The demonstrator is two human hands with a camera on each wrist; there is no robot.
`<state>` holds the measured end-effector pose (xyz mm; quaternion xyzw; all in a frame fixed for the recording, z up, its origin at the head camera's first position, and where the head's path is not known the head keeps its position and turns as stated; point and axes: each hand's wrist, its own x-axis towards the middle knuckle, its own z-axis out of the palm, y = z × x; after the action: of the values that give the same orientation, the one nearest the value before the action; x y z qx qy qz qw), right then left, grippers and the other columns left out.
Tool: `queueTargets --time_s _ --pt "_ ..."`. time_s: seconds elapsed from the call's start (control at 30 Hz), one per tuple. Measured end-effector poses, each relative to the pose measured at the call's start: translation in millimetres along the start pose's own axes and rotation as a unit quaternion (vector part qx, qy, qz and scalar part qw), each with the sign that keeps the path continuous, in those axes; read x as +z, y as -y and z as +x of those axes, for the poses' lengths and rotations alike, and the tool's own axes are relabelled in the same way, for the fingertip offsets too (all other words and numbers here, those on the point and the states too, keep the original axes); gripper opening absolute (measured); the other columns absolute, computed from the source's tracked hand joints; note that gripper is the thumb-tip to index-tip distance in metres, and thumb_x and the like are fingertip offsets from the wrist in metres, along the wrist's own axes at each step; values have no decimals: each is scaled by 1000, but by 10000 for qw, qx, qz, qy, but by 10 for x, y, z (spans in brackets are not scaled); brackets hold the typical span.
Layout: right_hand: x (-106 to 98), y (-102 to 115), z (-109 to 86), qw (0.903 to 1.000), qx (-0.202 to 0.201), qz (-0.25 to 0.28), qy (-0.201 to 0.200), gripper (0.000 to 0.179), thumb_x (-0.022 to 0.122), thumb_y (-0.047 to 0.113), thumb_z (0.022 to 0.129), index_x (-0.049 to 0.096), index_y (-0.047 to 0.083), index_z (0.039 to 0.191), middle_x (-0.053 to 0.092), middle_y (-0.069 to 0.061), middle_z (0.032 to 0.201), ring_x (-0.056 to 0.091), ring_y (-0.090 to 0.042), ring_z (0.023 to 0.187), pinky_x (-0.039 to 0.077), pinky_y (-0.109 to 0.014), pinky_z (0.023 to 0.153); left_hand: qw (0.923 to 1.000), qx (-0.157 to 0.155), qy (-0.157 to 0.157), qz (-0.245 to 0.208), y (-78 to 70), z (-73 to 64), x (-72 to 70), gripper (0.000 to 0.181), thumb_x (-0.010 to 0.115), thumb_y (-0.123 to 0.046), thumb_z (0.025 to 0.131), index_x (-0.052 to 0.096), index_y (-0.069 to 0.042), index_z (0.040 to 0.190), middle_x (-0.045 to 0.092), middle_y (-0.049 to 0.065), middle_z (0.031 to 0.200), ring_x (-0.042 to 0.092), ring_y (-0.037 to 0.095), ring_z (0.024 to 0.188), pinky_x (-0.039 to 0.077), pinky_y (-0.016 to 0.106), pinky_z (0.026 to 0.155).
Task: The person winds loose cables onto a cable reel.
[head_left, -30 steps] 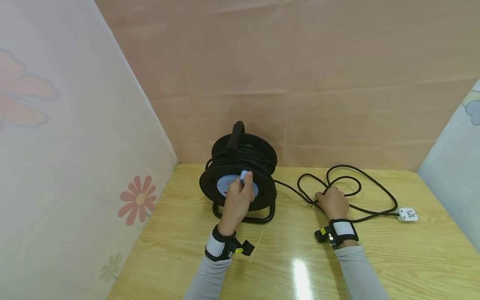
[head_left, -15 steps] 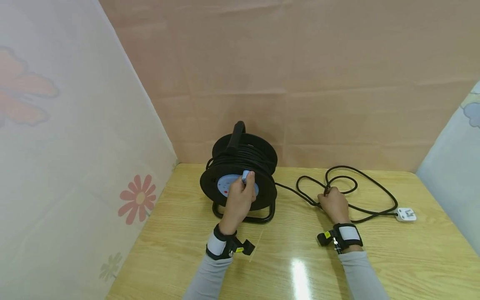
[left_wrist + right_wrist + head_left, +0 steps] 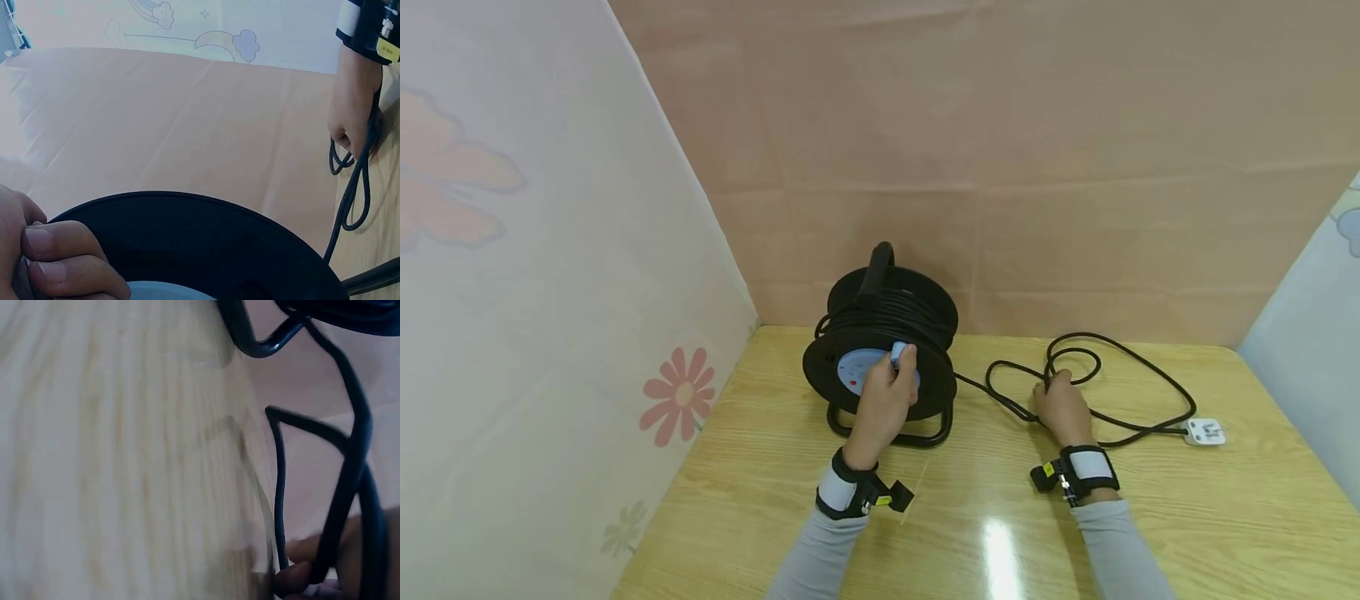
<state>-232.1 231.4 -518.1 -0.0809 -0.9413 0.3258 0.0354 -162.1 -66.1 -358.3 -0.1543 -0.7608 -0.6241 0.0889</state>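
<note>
Left hand (image 3: 883, 404) gripping light-blue plastic knob (image 3: 898, 352), seemingly for leverage on round black cable reel (image 3: 867, 338), standing on wood-grain counter (image 3: 955, 483); right hand (image 3: 1063, 408) pinching thin black cable (image 3: 357, 444), seemingly controlling slack.

one reel (image 3: 876, 337), one plug (image 3: 1205, 432)

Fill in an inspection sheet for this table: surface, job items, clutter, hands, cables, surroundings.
Surface: wood-grain table, glare patch towards the front.
Job items: reel standing on its tube frame; white plug lying on the table.
Clutter: nothing seen.
Hands: left hand holds the reel's blue knob; right hand grips the cord.
Cables: cord partly wound, the rest in loose, crossing loops out to the plug.
Surroundings: brown backdrop; flower-print panel at left.
</note>
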Motion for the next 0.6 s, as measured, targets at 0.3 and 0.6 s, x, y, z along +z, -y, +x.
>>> queueTargets --time_s 0.3,0.6 --pt "56 -13 -18 9977 -611 -49 -298 30 52 19 100 55 -3 121 67 -25 95 53 -19 51 39 -32 42 10000 10 24 74 -33 -22 1 42 38 -25 107 40 -8 69 36 0 53 30 5 43 29 25 46" --pt "134 -27 -32 9929 -1056 -69 -550 26 59 22 97 64 5 115 60 -14 99 59 -28 79 46 -41 57 10000 -7 64 62 -9 -17 4 40 39 -26 107 40 -9 71 36 0 53 31 8 44 28 25 46"
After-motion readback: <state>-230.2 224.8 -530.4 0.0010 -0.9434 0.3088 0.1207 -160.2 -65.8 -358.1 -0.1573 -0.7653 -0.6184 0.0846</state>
